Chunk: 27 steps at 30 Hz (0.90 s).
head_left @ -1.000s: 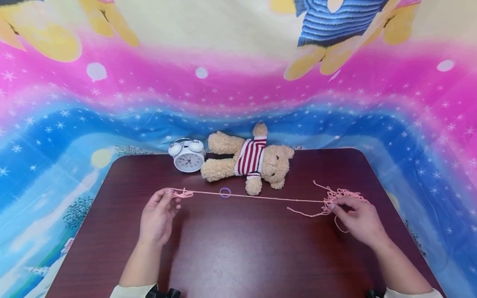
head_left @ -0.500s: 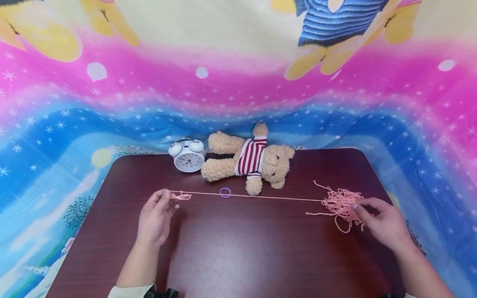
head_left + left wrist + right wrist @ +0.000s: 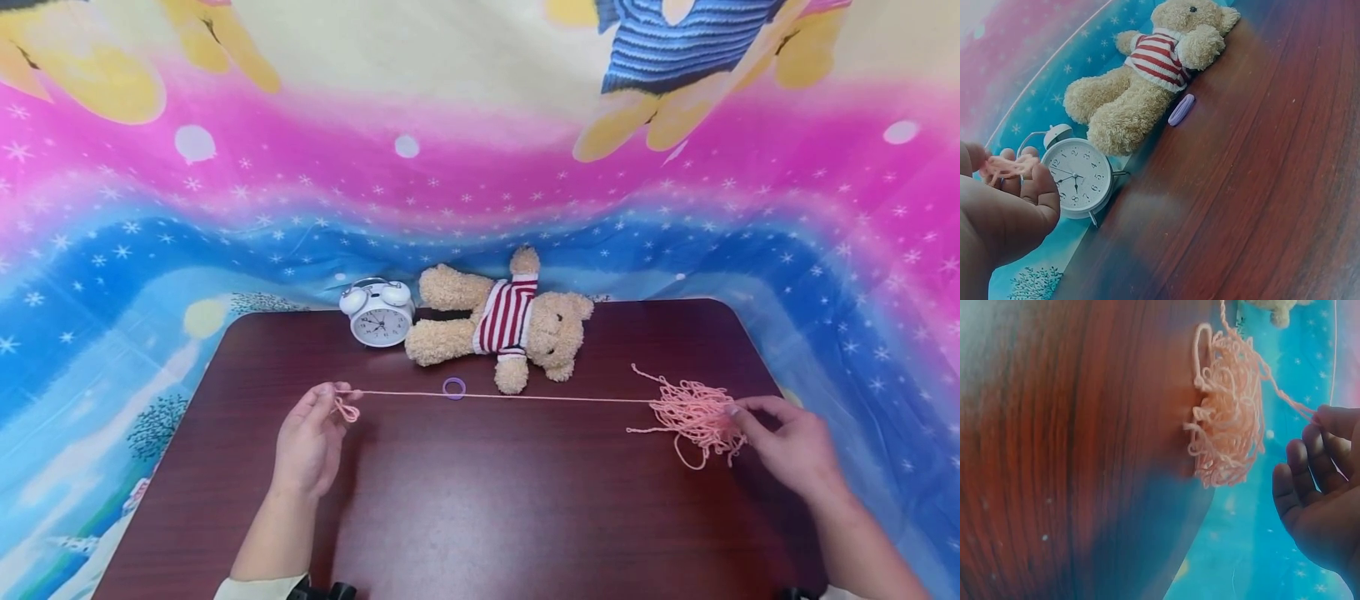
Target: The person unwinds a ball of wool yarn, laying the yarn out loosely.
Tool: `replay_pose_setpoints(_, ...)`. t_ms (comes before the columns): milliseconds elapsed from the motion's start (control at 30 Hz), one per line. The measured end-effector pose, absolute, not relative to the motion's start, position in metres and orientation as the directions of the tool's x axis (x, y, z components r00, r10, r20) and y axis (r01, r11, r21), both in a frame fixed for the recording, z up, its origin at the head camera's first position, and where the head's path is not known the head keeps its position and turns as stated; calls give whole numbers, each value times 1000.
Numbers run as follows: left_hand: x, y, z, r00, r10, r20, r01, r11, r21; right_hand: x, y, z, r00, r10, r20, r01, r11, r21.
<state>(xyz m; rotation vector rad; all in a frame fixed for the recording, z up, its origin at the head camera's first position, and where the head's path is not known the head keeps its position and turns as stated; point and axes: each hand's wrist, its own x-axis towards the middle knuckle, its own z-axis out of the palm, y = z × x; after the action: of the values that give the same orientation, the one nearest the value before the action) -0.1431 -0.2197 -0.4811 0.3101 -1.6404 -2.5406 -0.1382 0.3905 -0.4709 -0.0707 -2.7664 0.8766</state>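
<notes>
Pink yarn (image 3: 555, 398) stretches straight between the two hands in the head view. My left hand (image 3: 307, 446) pinches its left end between thumb and fingers; a small looped bit of yarn (image 3: 1010, 167) lies at those fingers in the left wrist view. My right hand (image 3: 795, 450) pinches the yarn at the right. In the right wrist view, a tangled yarn pile (image 3: 1229, 412) appears beside the right hand, and a strand (image 3: 1288, 400) runs from it up to the pinching thumb and finger. The other right fingers are loosely bent.
Behind the yarn a teddy bear (image 3: 506, 321) in a striped shirt lies on its back. A white alarm clock (image 3: 378, 317) stands by its feet. A purple hair tie (image 3: 453, 388) sits near the taut strand. The dark wooden table (image 3: 480, 517) meets a printed cloth backdrop (image 3: 450, 192).
My right hand has moved right along the pile, uncovering more of it. The left hand has shifted slightly left, and the small loop at its fingers now hangs down.
</notes>
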Motion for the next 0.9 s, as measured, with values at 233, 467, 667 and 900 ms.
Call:
replay_pose_setpoints(233, -144, -224, -484, -947, -268, -180, -53, -420, 906, -141, 398, -473, -974, 140, 179, 14, 824, -567)
replay_pose_setpoints(467, -144, -233, -484, -920, -337, -199, -18, -472, 882, -145, 414, -479, -972, 170, 164, 59, 847, -528)
replay_pose_setpoints(667, -142, -237, -485, -924, -335, -186, 9, -504, 864, -147, 427, -488, -978, 165, 132, 78, 864, -498)
replay_pose_setpoints(900, -142, -236, -486, -930, -329, -163, 38, -527, 849, -147, 439, -500, -985, 159, 72, 112, 891, -441)
